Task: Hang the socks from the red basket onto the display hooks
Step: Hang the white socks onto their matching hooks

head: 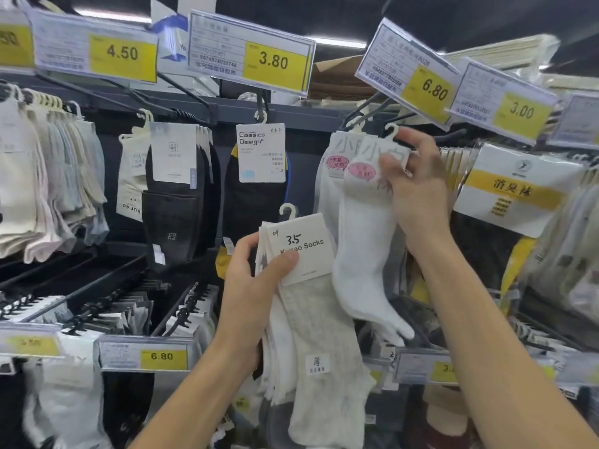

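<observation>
Right of the Classics Design pack (261, 153), which hangs at the middle of the rack, the right hand (413, 192) is raised to the upper row. Its fingers (415, 140) pinch the header card of a white sock pair (359, 254), thumb in front of the card and the other fingers behind it. That pair's white plastic hanger (391, 130) sits up close to the dark display hook (376, 103) under the 6.80 price tag (418, 76); whether it is already over the hook cannot be told. Nearer the pack, another white pair (332, 176) of the same kind hangs there, its card partly covered by the held one.

Below the pack and slightly right of it, the left hand (249, 280) grips a bundle of cream socks (311, 319). The thumb is pressed across the front card printed Kunao Socks and the fingers are curled round the back. The bundle hangs down freely, just beside the foot of the white sock pair.

Left of the pack hang dark socks (175, 205); far right of it, beyond the raised hand, hang yellow-banded packets (515, 192).
</observation>
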{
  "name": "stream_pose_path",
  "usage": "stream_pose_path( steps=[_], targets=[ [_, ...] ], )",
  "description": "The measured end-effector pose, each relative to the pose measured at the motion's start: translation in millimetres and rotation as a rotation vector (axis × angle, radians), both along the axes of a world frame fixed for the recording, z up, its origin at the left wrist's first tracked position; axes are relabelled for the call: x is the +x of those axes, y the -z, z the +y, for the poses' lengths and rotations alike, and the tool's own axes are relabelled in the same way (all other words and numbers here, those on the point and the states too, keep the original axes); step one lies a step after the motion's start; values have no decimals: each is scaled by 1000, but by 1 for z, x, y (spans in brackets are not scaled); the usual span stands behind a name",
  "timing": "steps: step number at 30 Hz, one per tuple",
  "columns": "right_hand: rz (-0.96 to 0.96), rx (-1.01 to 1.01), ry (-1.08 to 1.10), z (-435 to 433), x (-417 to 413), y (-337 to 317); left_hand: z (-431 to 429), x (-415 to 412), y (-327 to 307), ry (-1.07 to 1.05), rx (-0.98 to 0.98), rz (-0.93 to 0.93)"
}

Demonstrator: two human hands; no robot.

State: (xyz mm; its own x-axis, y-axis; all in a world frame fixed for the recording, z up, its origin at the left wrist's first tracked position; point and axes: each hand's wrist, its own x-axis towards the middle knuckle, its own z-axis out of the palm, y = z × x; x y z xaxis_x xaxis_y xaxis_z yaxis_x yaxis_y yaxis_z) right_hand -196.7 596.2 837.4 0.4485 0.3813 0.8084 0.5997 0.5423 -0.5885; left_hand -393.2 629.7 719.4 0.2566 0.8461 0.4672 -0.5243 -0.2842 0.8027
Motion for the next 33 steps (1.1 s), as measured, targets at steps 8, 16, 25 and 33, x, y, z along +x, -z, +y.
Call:
stream_pose_path(
  steps=[8,16,25,33],
  targets=[
    [-168,-21,89,42,4,-24,-7,-17,-1,-34,1,7],
    [-155,-132,158,40,1,-3,-3,-30,-2,-67,3,-8],
    [-306,-211,-185,-32,-80,70,-1,-37,-1,-60,-18,-60],
    [-267,-260,-254,-35,-96,78,-4,-44,-2,9,-22,-57]
  ],
)
